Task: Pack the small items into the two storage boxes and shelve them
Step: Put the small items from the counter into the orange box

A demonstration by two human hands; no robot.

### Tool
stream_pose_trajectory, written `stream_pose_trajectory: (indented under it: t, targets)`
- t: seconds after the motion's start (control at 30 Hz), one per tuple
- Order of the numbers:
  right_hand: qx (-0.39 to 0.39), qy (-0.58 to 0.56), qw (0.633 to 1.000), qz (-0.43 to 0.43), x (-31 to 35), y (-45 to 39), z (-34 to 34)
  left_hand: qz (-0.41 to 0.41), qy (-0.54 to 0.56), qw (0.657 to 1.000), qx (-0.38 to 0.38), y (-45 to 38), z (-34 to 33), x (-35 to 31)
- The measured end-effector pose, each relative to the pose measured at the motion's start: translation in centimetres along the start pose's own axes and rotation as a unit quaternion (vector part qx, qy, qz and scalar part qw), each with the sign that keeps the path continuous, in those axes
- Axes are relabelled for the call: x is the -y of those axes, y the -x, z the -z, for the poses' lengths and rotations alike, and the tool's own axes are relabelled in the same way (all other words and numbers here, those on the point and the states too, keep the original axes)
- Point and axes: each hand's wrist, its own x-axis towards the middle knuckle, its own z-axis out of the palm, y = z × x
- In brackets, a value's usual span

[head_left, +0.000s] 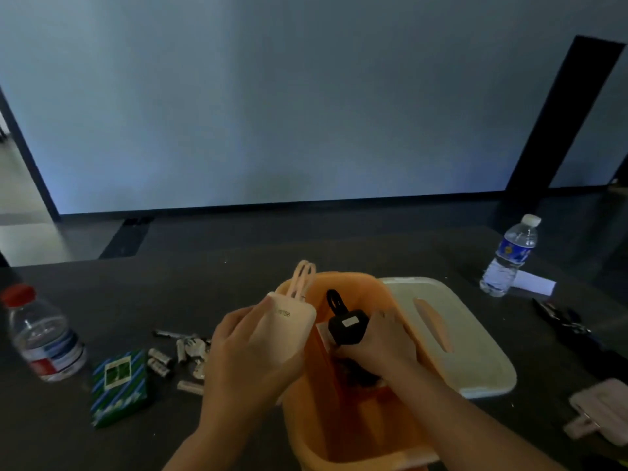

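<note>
- The orange storage box (343,419) stands open on the dark worktop (238,266), close to the viewer, with both hands over it.
- The left hand (244,362) reaches in from the lower left and grips a pale pink power bank (289,329), thumb across its face and fingers curled behind; the bank tilts over the box's left rim, its looped cable (302,277) pointing away from the viewer.
- The right hand (380,341) comes in from the lower right, with its fingers curled round a black power bank (348,326) held inside the box; a black strap loop (334,300) sticks up from it.
- A white lid (475,351) with an orange handle lies flat just beside the box, on its right.
- Left of the box, small batteries (159,360) and white pieces lie scattered near a green striped packet (119,385).
- A water bottle with a red cap (44,338) stands at the far left; another, white-capped bottle (509,256) stands at the far right beside a white card (535,283).
- At the right edge lie dark tools (560,321) and a pale pink item (601,413), too blurred to tell.
</note>
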Motion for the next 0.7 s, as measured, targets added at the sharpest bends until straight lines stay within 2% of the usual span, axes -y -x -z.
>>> stream_pose_trajectory:
  t: [0.23,0.3,0.33,0.37,0.43,0.47,0.53,0.7]
  targets:
    - [0.011,0.068,0.998,0.0,0.4,0.4,0.0,0.008,0.007,1.0,0.022,-0.2,-1.3,-0.6]
    - [-0.046,0.06,0.996,0.041,0.8,1.3,0.8,0.008,0.013,0.999,0.028,-0.2,-1.7,-0.8]
    - [-0.074,-0.002,0.995,0.065,1.1,2.0,1.3,0.012,0.018,0.999,0.027,-0.3,-2.0,-0.9]
    - [-0.077,-0.111,0.987,0.081,1.3,2.9,1.7,0.019,0.027,0.999,0.025,-0.3,-2.2,-1.1]
    - [0.016,-0.365,0.927,0.079,2.4,4.8,2.6,0.03,0.05,0.998,0.019,-0.3,-2.7,-1.4]
    - [0.072,-0.439,0.893,0.061,3.0,5.5,2.8,0.029,0.059,0.998,0.02,-0.3,-3.0,-1.6]
    - [0.135,-0.471,0.871,0.041,3.7,6.3,2.6,0.025,0.065,0.997,0.029,-0.1,-3.5,-2.2]
    - [0.092,-0.485,0.87,0.007,3.2,5.7,2.7,0.025,0.067,0.994,0.088,-0.5,-4.1,-2.9]
